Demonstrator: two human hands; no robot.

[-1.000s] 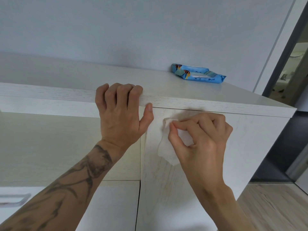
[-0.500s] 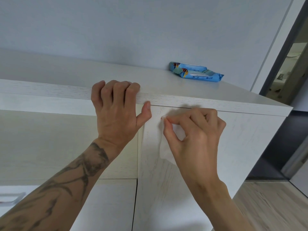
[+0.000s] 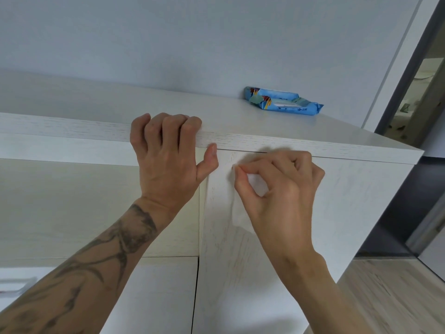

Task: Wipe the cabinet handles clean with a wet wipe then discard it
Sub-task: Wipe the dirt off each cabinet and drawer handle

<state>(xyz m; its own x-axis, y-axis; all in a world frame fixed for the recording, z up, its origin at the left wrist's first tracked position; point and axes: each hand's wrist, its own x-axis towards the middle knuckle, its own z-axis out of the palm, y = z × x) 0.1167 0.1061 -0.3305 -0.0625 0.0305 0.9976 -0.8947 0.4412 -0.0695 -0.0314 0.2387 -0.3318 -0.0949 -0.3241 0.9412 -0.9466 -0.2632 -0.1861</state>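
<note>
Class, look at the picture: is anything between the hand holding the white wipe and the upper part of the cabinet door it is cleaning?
Nothing visible: the right hand presses the white wet wipe directly against the whitewashed wooden cabinet door.

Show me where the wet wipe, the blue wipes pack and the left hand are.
wet wipe (image 3: 240, 213): head view, its hanging lower part.
blue wipes pack (image 3: 284, 104): head view, its front face.
left hand (image 3: 168, 162): head view, its back.

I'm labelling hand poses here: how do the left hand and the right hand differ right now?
The left hand hooks its fingers over the cabinet top and holds nothing; the right hand pinches a white wet wipe against the door front. The left forearm is tattooed, the right bare. Both are bare, close together at the door's top edge.
</note>
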